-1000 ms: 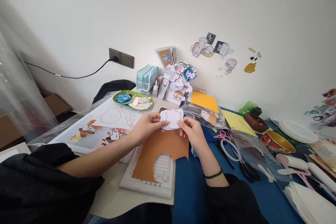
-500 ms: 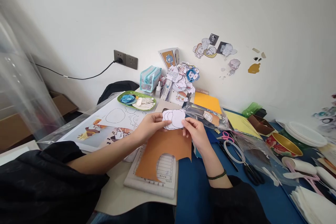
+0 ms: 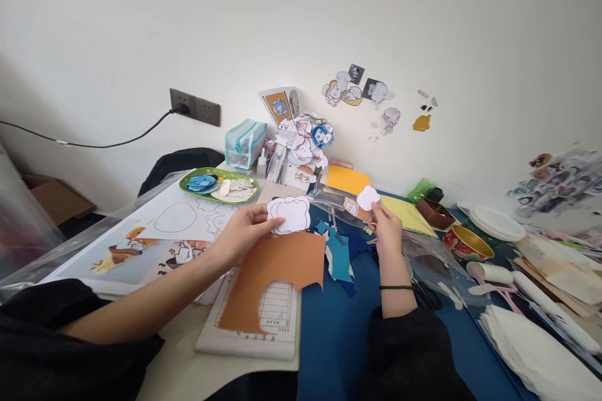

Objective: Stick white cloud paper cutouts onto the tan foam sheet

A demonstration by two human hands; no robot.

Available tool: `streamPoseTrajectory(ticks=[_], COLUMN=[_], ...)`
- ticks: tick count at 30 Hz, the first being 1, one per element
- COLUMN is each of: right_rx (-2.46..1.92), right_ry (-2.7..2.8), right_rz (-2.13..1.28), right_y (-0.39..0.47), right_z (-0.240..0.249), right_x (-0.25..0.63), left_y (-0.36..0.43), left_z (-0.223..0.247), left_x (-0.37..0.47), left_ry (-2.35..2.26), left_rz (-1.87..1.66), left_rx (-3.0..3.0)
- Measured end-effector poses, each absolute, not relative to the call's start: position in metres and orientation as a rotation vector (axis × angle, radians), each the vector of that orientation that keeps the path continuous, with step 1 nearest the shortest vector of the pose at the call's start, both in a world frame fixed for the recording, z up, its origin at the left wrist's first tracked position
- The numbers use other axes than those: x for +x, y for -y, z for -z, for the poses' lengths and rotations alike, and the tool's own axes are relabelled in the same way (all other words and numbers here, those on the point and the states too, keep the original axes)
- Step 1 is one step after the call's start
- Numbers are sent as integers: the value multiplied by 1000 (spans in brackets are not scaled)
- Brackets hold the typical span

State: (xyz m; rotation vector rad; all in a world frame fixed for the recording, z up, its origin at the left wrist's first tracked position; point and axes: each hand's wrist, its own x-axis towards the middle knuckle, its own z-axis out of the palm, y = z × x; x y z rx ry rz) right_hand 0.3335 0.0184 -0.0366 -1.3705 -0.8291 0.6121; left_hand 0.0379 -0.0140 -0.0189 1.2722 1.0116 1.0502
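Note:
Between the thumb and fingers of my left hand [image 3: 254,225] is a small stack of white paper cutouts [image 3: 290,214] with scalloped, black-outlined edges. My right hand [image 3: 387,225], off to the right, pinches a single smaller white cloud-shaped paper cutout [image 3: 368,198]. Under the stack, an orange-brown sheet of paper [image 3: 286,257] with a curved piece cut out of it lies on a form pad [image 3: 249,351]. Blue paper scraps [image 3: 339,255] rest on the blue mat between my hands. Behind my right hand is a clear bag [image 3: 336,200] with a small character cutout.
A green tray [image 3: 188,177] of blue and white paper pieces sits at the left, near printed drawings [image 3: 176,218]. Scissors [image 3: 427,294], partly hidden by my right wrist, lie on the mat. A gold-lined bowl [image 3: 468,243] and white tissues [image 3: 531,351] stand farther right.
My right hand has moved right, away from the stack, carrying one small white cutout. The left hand still holds the rest. The view has turned to the right, and blue scraps are now uncovered.

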Motion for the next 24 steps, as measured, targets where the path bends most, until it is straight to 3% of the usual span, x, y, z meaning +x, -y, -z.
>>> streamPoseTrajectory(ticks=[11,24], right_rx=[-1612,-1817], right_ry=[1067,1313], right_rz=[-563,-205], right_y=[-25,-19], right_z=[39,46], right_x=[335,338], left_y=[15,13], left_z=[19,24], left_x=[36,34], left_ry=[-1051,-1080], left_rz=[-1024,-1023], left_rx=[1380,1412])
